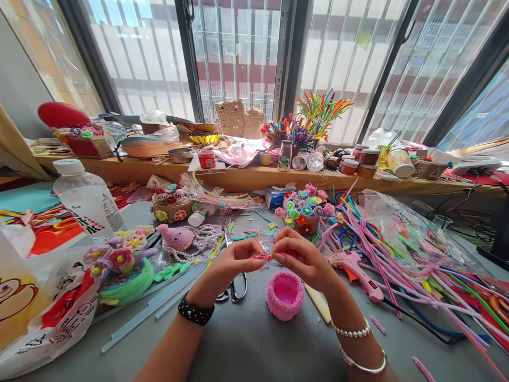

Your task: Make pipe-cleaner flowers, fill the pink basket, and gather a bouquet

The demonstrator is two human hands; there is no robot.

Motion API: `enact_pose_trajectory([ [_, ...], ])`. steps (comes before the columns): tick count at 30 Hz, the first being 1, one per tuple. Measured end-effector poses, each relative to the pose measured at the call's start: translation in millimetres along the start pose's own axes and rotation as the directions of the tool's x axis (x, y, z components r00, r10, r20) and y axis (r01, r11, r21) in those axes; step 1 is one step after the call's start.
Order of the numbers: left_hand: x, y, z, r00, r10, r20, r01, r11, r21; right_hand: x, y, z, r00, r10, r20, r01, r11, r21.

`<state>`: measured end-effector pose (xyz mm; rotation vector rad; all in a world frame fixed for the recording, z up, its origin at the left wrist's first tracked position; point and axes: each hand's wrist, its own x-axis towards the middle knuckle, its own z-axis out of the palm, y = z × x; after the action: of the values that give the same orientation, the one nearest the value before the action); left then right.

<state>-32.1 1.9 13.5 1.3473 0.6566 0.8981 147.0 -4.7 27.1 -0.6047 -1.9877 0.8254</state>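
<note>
My left hand (233, 262) and my right hand (302, 260) meet above the grey table, fingers pinched together on a short red pipe cleaner piece (262, 257) stretched between them. A small pink fuzzy basket (284, 295) sits on the table just below my right hand. Scissors (234, 286) lie partly hidden under my left hand. A pink glue gun (356, 270) rests to the right of my right wrist.
Long pipe cleaners in a clear bag (413, 254) cover the right side. A green basket with flowers (123, 276), a pearl string (202, 239), a water bottle (85, 199) and a flower basket (304, 212) stand around. Glue sticks (159, 305) lie at the left.
</note>
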Motion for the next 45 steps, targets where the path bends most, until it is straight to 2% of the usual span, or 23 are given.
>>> enact_pose_trajectory([
  [12,0.3,5.2,4.0,1.0,-0.016,-0.002,0.016,0.998,0.068,-1.0,2.2,-1.8,0.999,0.041,-0.006,-0.041,0.999,0.02],
  [19,-1.6,7.5,6.8,0.999,0.038,0.027,-0.04,0.996,0.079,-0.7,1.8,-1.9,0.999,0.02,0.035,-0.021,1.0,0.014],
  [30,0.9,4.6,3.5,1.0,0.031,-0.002,-0.031,0.994,0.109,-0.6,4.7,-1.7,0.997,0.073,-0.022,-0.072,0.997,0.007],
  [37,2.6,4.9,5.2,0.996,0.067,-0.054,-0.056,0.984,0.171,0.6,8.9,4.2,0.99,0.135,-0.033,-0.131,0.986,0.104],
  [41,4.7,4.6,5.8,0.992,0.102,-0.071,-0.082,0.968,0.239,1.3,14.9,6.6,0.965,0.241,-0.106,-0.217,0.956,0.2],
  [45,8.3,-1.1,4.0,0.974,0.126,-0.189,-0.076,0.965,0.251,-0.1,23.1,6.9,0.902,0.368,-0.226,-0.295,0.907,0.299],
])
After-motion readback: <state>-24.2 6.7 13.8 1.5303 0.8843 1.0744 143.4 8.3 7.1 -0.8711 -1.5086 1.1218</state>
